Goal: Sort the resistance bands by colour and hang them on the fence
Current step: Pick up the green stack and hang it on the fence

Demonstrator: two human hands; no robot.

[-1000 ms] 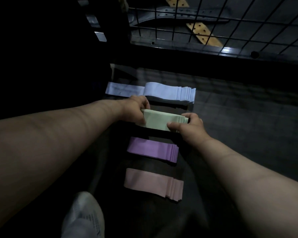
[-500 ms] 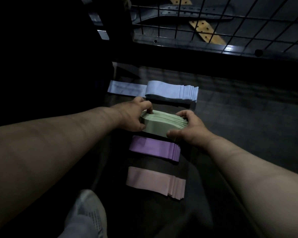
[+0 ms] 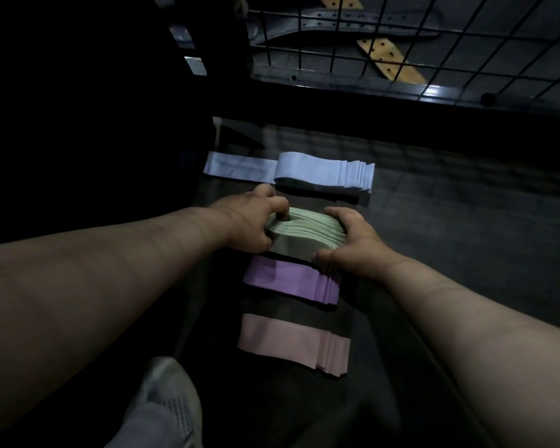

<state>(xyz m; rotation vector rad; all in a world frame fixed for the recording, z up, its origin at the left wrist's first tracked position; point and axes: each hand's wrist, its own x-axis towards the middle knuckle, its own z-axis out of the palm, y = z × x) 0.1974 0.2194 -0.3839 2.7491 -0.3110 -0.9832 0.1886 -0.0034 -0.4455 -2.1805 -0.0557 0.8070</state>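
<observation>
Both grips are on the stack of green bands (image 3: 299, 242), which sits on the dark floor (image 3: 466, 221) in the middle of a column of four sorted piles; the left grip (image 3: 256, 223) grasps the stack's left end, fingers curled over its top edge and the thumb against the near face; the right grip (image 3: 353, 242) clasps the right end, fingers over the far side and the thumb pressed on the near lower corner; the green bands are tipped up on edge between the two grips, so their layered edges show as a fan along the top. Just beyond the green stack, toward the far edge of the floor, lies the pale blue stack (image 3: 324, 171), its ends stepped out to the right; a single pale blue band (image 3: 236, 164) lies flat, touching that stack's left end. Just on the near side of the green bands lies the purple stack (image 3: 285, 279), its right end partly under the right grip's wrist; nearer again, and apart from the purple one, lies the pink stack (image 3: 288, 339), flat with its ends stepped to the right. The wire fence (image 3: 466, 53) rises along the far edge of the floor; behind its mesh lie a yellow perforated strip (image 3: 390, 61) and a grey perforated strip (image 3: 353, 22). A pale shoe (image 3: 170, 402) stands at the near edge of the floor, left of the pink stack; the scene is dim and its left side is too dark to read.
</observation>
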